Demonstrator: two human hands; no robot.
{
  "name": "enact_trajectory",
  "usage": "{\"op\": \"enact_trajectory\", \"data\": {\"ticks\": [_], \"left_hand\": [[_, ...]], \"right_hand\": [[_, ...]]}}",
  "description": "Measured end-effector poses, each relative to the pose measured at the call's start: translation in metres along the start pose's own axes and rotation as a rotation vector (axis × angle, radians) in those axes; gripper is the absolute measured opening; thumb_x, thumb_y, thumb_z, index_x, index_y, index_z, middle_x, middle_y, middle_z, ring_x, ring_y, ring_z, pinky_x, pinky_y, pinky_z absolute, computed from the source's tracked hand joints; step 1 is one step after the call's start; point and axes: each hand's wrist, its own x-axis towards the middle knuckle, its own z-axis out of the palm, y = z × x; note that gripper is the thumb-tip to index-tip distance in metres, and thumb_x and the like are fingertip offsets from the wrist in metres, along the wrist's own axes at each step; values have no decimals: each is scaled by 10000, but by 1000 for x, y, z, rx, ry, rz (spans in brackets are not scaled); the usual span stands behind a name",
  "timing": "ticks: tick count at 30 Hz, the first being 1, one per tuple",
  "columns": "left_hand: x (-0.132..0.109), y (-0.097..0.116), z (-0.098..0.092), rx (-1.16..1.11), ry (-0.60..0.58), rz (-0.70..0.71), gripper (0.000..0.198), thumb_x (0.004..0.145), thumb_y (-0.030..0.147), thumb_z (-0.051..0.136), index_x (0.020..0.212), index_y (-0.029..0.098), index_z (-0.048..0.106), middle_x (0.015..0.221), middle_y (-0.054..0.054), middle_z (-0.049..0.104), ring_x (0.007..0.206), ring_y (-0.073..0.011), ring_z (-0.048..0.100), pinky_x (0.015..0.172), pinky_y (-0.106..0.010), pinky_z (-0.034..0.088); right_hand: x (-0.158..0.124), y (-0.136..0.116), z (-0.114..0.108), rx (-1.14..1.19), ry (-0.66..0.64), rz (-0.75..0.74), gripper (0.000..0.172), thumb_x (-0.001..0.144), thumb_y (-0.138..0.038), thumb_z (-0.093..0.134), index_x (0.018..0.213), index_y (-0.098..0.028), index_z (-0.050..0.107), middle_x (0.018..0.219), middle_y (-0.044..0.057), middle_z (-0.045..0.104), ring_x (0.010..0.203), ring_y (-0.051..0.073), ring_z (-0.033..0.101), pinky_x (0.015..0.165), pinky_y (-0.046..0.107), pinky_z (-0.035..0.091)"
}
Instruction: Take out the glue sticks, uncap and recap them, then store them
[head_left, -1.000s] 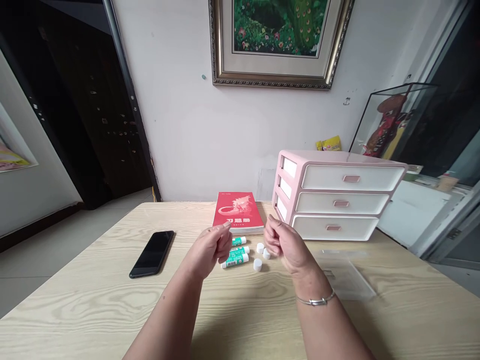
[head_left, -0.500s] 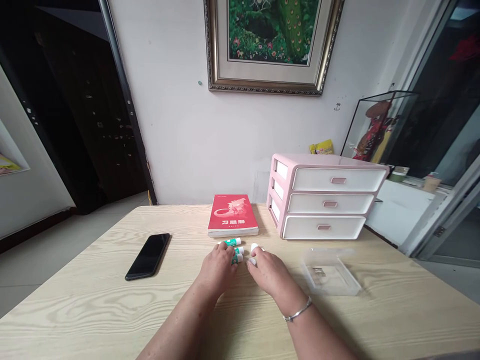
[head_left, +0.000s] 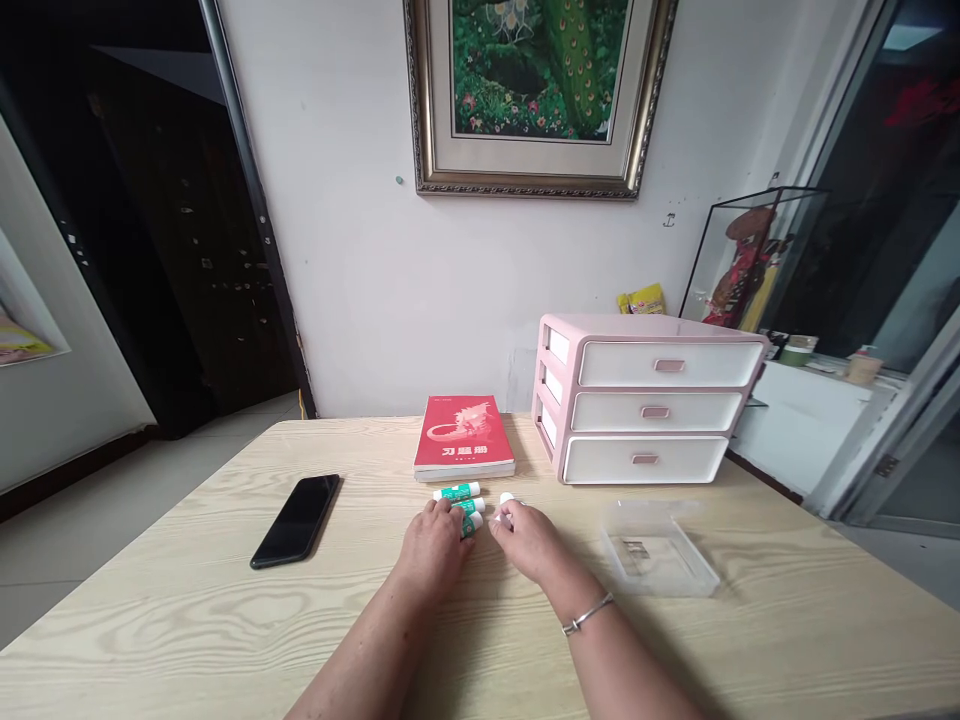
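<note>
Green-and-white glue sticks (head_left: 459, 492) lie on the wooden bench (head_left: 187, 630), touched by the half-curled left hand (head_left: 433, 550), its hold unclear. The right hand (head_left: 525, 540) closes in a grip pinching a white cap (head_left: 500, 518).

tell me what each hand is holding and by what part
The left hand is over the glue sticks, the right hand over a white cap; whether either grips anything cannot be told.
</note>
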Motion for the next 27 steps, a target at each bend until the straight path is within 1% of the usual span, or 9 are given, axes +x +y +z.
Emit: {"op": "enact_trajectory", "data": {"ticks": [2, 5, 8, 10, 12, 16, 18, 21, 27], "left_hand": [[0, 0, 2, -2, -8, -9, 224, 848, 332, 602, 1015, 196, 663, 1107, -110, 655, 1069, -278, 583, 892, -353, 475], [2, -1, 3, -3, -10, -35, 187, 863, 309, 580, 989, 199, 663, 1105, -102, 669, 1060, -277, 596, 875, -347, 473], [3, -3, 0, -53, 1, -69, 200, 894, 300, 538, 1029, 192, 640, 1093, -110, 685, 1040, -275, 621, 850, -330, 454], [2, -5, -5, -142, 6, -74, 219, 920, 310, 503, 1061, 187, 615, 1046, -114, 700, 982, -267, 645, 798, -312, 440], [0, -8, -9, -281, 18, -53, 228, 938, 331, 476, 1081, 196, 591, 996, -96, 705, 913, -245, 656, 742, -286, 420], [-4, -10, -5, -603, 46, 22, 258, 949, 385, 442, 1090, 209, 566, 892, -41, 668, 777, -188, 609, 663, -250, 388], [-4, -11, 0, -698, 47, 62, 277, 944, 406, 442, 1079, 202, 573, 840, -23, 641, 739, -175, 569, 652, -250, 381], [-4, -11, 6, -782, 51, 86, 301, 931, 426, 462, 1077, 192, 583, 827, -15, 620, 735, -168, 536, 662, -254, 377], [-3, -10, 1, -884, 32, 88, 336, 921, 454, 470, 1040, 165, 594, 810, -13, 583, 729, -164, 496, 660, -258, 374]], "right_hand": [[3, 2, 0, 123, 19, -12, 217, 880, -329, 510, 962, -180, 645, 822, 36, 672, 745, 162, 583, 642, 246, 368], [8, 6, 3, 305, 46, -48, 258, 884, -340, 499, 1016, -169, 641, 799, 28, 662, 725, 159, 577, 665, 255, 402], [11, 10, 5, 438, 75, -69, 299, 872, -372, 516, 1061, -161, 610, 789, 17, 636, 709, 159, 570, 660, 266, 426], [11, 11, 5, 509, 97, -76, 317, 864, -392, 530, 1067, -156, 588, 773, 8, 611, 693, 156, 554, 644, 270, 432], [12, 10, 4, 592, 93, -89, 339, 866, -417, 536, 1076, -154, 576, 772, 6, 592, 684, 151, 535, 641, 274, 437], [11, 6, 1, 753, 49, -120, 403, 866, -476, 545, 1111, -158, 567, 752, -7, 547, 664, 140, 498, 640, 277, 438], [10, 5, 1, 794, 30, -148, 407, 866, -489, 551, 1115, -167, 573, 744, -12, 534, 653, 133, 484, 637, 272, 433], [10, 5, 0, 811, 8, -172, 391, 877, -487, 554, 1121, -183, 586, 767, -6, 546, 651, 126, 478, 625, 263, 425], [9, 7, -2, 768, 11, -209, 379, 898, -476, 546, 1134, -184, 600, 820, 18, 581, 686, 131, 506, 629, 259, 429]]}}
